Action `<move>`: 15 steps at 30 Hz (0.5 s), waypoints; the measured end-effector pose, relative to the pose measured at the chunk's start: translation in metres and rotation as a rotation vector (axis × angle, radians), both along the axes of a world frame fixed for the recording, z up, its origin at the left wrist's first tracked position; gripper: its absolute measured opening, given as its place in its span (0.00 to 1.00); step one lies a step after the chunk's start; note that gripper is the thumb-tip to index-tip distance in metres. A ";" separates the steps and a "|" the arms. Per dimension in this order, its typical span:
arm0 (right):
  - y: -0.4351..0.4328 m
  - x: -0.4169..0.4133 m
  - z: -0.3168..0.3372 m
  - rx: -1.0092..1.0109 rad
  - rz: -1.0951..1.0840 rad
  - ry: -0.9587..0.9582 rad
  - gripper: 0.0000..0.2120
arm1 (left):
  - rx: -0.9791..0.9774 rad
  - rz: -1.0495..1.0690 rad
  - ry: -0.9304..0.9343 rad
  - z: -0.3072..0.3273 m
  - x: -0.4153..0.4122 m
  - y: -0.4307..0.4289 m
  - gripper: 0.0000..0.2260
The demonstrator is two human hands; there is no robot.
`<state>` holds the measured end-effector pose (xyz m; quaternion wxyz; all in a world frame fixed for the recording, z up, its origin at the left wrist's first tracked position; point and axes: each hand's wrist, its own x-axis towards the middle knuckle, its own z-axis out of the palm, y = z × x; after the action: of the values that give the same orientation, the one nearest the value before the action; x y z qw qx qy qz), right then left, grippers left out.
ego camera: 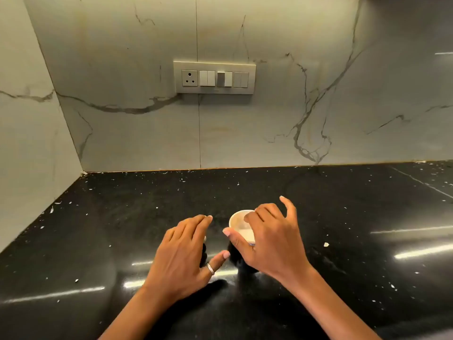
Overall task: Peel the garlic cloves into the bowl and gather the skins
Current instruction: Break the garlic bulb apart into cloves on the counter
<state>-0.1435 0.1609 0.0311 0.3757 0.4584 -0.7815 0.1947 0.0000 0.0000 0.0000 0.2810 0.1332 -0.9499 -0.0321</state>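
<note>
Right hand [267, 231] is gripping the white bowl [238, 223] by its rim from above, hiding its contents; left hand [182, 251] is lying flat, fingers together, just left of it. Skin flecks [326, 244] are littering the countertop [367, 212].

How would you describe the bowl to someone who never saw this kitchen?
Look at the black counter below the wall's switch panel. The bowl sits under the right hand, which grips its rim. It is the only round white thing among tiny pale flakes.
</note>
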 end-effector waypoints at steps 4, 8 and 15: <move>0.002 0.002 -0.010 -0.003 0.005 0.053 0.30 | -0.022 0.008 0.041 -0.001 0.002 -0.001 0.34; 0.004 0.003 -0.023 0.022 0.019 0.030 0.31 | 0.043 0.012 0.031 -0.005 0.007 -0.006 0.33; 0.004 0.000 -0.031 0.129 -0.006 -0.102 0.30 | 0.204 0.036 0.038 -0.005 0.003 -0.012 0.28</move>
<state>-0.1431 0.1646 0.0002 0.3057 0.4687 -0.8121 0.1659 0.0026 -0.0119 -0.0054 0.2847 0.1773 -0.9336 -0.1260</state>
